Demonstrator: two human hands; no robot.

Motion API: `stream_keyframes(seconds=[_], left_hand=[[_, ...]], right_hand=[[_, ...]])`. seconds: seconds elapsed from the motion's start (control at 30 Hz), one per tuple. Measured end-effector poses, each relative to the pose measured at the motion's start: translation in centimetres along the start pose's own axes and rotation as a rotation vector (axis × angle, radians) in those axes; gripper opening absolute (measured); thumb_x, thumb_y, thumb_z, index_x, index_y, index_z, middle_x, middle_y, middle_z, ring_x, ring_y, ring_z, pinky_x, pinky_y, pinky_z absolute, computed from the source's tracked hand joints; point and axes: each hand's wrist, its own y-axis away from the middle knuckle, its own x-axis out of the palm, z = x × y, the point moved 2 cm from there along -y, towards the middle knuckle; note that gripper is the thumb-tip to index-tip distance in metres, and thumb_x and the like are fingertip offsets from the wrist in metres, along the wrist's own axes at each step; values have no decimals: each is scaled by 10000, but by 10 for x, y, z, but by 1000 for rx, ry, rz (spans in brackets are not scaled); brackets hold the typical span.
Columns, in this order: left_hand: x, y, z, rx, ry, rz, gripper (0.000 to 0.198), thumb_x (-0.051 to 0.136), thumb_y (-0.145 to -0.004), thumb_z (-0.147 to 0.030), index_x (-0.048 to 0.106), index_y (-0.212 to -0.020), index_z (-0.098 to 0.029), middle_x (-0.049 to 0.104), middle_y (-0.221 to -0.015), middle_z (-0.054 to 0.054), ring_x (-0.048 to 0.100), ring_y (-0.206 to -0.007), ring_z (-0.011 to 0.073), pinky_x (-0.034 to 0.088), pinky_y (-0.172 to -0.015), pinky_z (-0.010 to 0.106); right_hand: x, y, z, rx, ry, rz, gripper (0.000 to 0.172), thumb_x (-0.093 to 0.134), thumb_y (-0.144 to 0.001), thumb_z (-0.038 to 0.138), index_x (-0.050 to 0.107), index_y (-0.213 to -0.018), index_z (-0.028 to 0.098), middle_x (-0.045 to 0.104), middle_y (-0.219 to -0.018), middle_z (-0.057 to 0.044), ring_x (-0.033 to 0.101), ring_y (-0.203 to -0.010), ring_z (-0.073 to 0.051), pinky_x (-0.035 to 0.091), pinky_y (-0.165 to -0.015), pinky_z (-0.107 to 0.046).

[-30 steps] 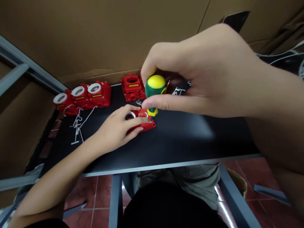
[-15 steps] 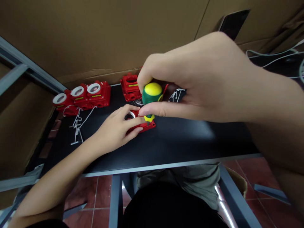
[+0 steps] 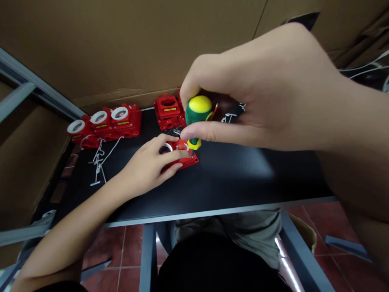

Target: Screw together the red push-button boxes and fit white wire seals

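Note:
My right hand (image 3: 243, 97) is wrapped around a screwdriver (image 3: 199, 113) with a green and yellow handle, held upright with thumb and curled fingers. Its short shaft points down at the right part of a red housing (image 3: 193, 160) lying on the black tabletop. Whether the tip sits in a screw is too small to tell. My left hand (image 3: 152, 160) grips that housing from the left, its fingers spread over the top and the thumb on the near side. A white-rimmed round opening (image 3: 165, 149) shows between the fingers; much of the housing is covered.
Finished-looking red units with white rings (image 3: 120, 117) stand in a row at the back left, with white cords and metal T-shaped pieces (image 3: 97, 168) before them. Other red housings (image 3: 167, 109) sit at the back centre. A cardboard wall (image 3: 146, 48) rises behind the black table (image 3: 237, 182).
My right hand and the screwdriver have shifted slightly up and to the right, exposing more of the housing. My left hand stays in place on the housing.

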Motion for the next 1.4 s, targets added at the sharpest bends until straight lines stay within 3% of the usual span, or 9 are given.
stream_keyframes(seconds=[0.17,0.3,0.37,0.47,0.57,0.7,0.93,1.17,1.4], left_hand=[[0,1,0,8,2,-12,281,594,-1217,-265,812,-1394,-265,669,-1423,138,736,-1299,312,662,-1157,491],[1,3,1,14,35,-36,279,623,-1210,-260,806,-1420,-268,673,-1452,140,746,-1288,308,670,-1151,484],[1,3,2,10,50,-40,277,638,-1210,-261,803,-1431,-276,674,-1461,137,749,-1289,300,668,-1153,472],[2,3,3,16,50,-40,274,646,-1213,-266,807,-1434,-279,673,-1481,140,751,-1300,299,664,-1155,465],[1,3,3,20,44,-51,290,650,-1212,-269,802,-1459,-283,667,-1512,138,753,-1300,300,664,-1143,454],[1,3,3,16,48,-39,304,647,-1211,-265,801,-1473,-269,659,-1540,147,753,-1301,314,666,-1132,461],[2,4,3,3,32,-22,298,637,-1216,-289,826,-1446,-266,666,-1525,158,757,-1296,335,670,-1148,513],[2,3,4,8,28,-18,298,641,-1215,-300,821,-1450,-269,659,-1501,163,765,-1280,329,681,-1144,529],[0,1,2,11,8,-19,297,633,-1218,-307,796,-1459,-247,663,-1530,174,769,-1294,336,687,-1134,522]], right_hand=[[1,4,2,-114,250,22,373,1050,-886,286,697,-778,236,546,-688,90,736,-911,-117,538,-676,-141],[-5,10,1,-246,487,105,209,951,-1018,358,775,-1004,246,758,-944,62,777,-1083,-171,616,-871,-225],[-9,14,0,-340,622,172,183,821,-1127,420,797,-1194,251,816,-1115,43,771,-1060,-167,620,-954,-276],[-14,18,-2,-424,748,221,298,615,-1235,491,781,-1333,264,829,-1194,28,732,-938,-139,599,-950,-299],[-15,18,-3,-441,766,212,363,525,-1261,527,782,-1346,285,831,-1179,27,716,-917,-146,584,-925,-304],[-15,17,-4,-464,785,224,298,526,-1254,365,776,-1381,264,817,-1159,27,720,-986,-157,518,-939,-313],[-12,17,-3,-451,846,212,317,559,-1201,297,791,-1416,285,812,-1175,18,674,-931,-176,485,-924,-334],[-13,15,-1,-367,795,166,298,682,-1144,316,842,-1392,357,853,-1167,39,762,-979,-178,571,-941,-316],[-20,13,-11,-420,919,145,362,573,-1199,427,818,-1457,360,855,-1239,95,795,-1047,-148,576,-990,-299]])
